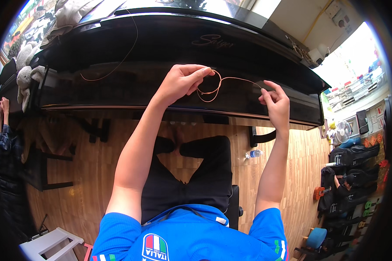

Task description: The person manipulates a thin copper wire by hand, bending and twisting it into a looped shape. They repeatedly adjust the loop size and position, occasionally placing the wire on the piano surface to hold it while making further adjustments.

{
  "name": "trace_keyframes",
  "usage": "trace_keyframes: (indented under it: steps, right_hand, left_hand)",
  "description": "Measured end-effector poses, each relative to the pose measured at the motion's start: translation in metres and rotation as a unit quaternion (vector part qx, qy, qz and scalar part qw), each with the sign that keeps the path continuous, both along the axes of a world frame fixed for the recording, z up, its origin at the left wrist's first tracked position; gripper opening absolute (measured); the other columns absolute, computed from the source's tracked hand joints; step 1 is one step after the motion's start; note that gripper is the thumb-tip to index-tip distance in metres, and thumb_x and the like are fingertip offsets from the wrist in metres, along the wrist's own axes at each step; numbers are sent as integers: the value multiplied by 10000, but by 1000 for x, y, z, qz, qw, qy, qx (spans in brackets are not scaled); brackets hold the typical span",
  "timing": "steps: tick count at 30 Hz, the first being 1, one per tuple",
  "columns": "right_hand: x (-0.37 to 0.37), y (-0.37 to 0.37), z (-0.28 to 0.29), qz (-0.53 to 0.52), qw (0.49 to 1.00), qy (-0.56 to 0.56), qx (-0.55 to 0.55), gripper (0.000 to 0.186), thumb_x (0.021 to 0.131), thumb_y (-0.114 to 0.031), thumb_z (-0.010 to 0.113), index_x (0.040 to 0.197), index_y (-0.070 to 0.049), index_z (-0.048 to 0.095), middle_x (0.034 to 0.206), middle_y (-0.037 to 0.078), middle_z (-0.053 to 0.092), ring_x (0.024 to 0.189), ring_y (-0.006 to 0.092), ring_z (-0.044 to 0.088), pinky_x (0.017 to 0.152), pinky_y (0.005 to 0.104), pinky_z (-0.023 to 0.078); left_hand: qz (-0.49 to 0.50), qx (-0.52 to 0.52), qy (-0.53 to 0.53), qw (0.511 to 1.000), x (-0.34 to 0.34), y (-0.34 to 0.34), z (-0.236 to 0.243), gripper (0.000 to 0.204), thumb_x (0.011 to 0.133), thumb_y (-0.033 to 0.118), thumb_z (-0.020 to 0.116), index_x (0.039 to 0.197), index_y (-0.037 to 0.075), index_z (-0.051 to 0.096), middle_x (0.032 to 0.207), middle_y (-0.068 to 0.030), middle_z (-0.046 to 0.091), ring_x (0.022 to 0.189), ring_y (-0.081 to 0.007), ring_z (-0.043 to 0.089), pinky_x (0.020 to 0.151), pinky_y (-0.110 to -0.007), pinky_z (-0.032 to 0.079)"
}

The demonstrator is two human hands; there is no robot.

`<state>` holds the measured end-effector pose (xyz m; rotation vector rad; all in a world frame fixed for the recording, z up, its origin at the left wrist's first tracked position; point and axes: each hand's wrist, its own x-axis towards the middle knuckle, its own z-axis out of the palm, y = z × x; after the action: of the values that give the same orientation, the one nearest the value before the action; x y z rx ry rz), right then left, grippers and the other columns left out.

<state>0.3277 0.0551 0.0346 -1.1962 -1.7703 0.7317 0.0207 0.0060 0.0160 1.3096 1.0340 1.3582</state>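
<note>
A thin copper-coloured string (237, 78), which looks like a guitar string, is held up between my hands in front of a black piano (161, 85). My left hand (181, 82) pinches its looped part between thumb and fingertips, and the small coil hangs just right of the fingers. From there the string runs in a shallow arc to my right hand (276, 102), where thumb and finger pinch it near its end. A second thin string (133, 45) curves across the piano's lid at the left, touching neither hand.
At the far left is another person's hand (4, 105), near a grey plush toy (25, 78) hanging on the piano's end. A water bottle (254, 154) is on the wooden floor. Black instrument bags (355, 154) and a ukulele (319, 193) line the right side. A white stool (52, 245) is lower left.
</note>
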Motion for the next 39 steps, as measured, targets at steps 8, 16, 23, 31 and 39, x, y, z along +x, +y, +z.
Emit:
trace_keyframes:
  steps: [8,16,23,31,39]
  right_hand:
    - [59,8,-21,-79,981,164,-69,234,990,-110,646,1173,34,657,972,127,725,849,165,705,777,305,617]
    - [96,0,-34,-15,904,417,-91,206,988,-111,649,1174,-22,662,1064,129,727,927,188,730,820,305,636]
    - [68,-17,-13,87,932,349,-47,263,957,-136,676,1187,-7,681,991,106,746,881,184,734,844,324,629]
    - [44,-25,-21,-104,985,-46,129,244,965,-154,699,1106,43,726,954,103,739,891,127,703,827,217,541]
    - [-16,-4,-40,-117,941,316,15,266,979,-78,659,1193,79,654,979,148,715,857,193,714,785,334,643]
  left_hand:
    - [1,5,1,1000,0,1,-1,270,1004,266,646,1080,37,768,586,55,507,502,-20,423,466,-197,329]
    - [18,20,42,999,3,3,-4,286,1004,278,643,1090,35,766,560,49,526,504,-29,468,478,-206,367]
    - [31,22,23,999,5,3,-3,266,1010,253,640,1093,32,764,600,52,535,503,-23,450,468,-193,348]
    - [43,36,18,998,7,5,-5,265,1015,255,632,1089,39,767,595,51,524,486,-27,447,462,-193,352]
    - [15,39,44,998,5,2,-3,277,1024,270,615,1097,52,770,596,48,516,488,-29,440,470,-198,348]
